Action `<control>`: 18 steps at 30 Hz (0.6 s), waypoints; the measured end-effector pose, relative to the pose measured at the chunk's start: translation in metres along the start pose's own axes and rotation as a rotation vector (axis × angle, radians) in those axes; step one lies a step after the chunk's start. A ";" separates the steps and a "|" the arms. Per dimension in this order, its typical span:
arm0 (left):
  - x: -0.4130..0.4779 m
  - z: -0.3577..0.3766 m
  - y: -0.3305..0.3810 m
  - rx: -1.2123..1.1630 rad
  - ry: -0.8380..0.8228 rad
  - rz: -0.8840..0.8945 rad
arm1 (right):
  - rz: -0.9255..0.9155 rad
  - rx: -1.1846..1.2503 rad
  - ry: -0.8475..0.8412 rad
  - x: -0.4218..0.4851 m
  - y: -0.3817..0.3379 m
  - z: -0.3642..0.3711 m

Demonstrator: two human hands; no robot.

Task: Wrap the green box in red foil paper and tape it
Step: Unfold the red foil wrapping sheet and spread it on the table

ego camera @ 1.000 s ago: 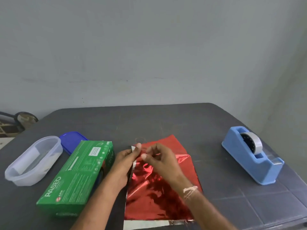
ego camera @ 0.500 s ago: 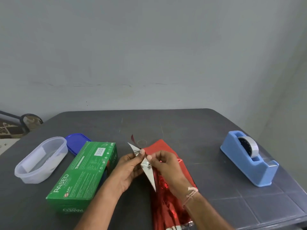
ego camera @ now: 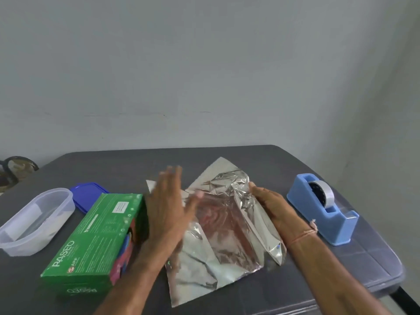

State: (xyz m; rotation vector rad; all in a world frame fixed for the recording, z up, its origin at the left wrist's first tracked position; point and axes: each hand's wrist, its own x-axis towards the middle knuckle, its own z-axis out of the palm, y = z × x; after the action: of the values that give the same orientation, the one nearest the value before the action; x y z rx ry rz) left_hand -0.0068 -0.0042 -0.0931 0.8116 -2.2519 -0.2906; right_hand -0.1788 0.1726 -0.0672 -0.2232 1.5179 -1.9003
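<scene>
Two hands flat on foil paper (ego camera: 218, 228) | green box (ego camera: 95, 233) left

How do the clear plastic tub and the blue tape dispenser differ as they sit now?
The clear plastic tub sits at the table's left, beside the green box; the blue tape dispenser sits at the right, past the right hand. The tub is see-through and oval; the dispenser is opaque, blocky and holds a tape roll. The tub is open, its blue lid lying behind it. Both rest untouched on the table.
</scene>
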 end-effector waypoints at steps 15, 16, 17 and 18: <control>-0.014 0.024 -0.070 0.182 -0.869 -0.018 | -0.045 -0.371 0.318 0.018 -0.021 -0.076; -0.012 0.020 -0.075 0.164 -0.892 -0.022 | -0.073 -0.402 0.338 0.021 -0.020 -0.078; -0.009 0.016 -0.080 0.149 -0.916 -0.024 | -0.096 -0.438 0.359 0.026 -0.018 -0.081; -0.009 0.013 -0.081 0.135 -0.931 -0.026 | -0.117 -0.492 0.376 0.030 -0.017 -0.084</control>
State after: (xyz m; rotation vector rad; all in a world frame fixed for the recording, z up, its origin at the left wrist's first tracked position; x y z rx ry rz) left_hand 0.0271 -0.0623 -0.1411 0.8835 -3.1494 -0.6337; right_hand -0.2518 0.2226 -0.0857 -0.1804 2.2641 -1.6886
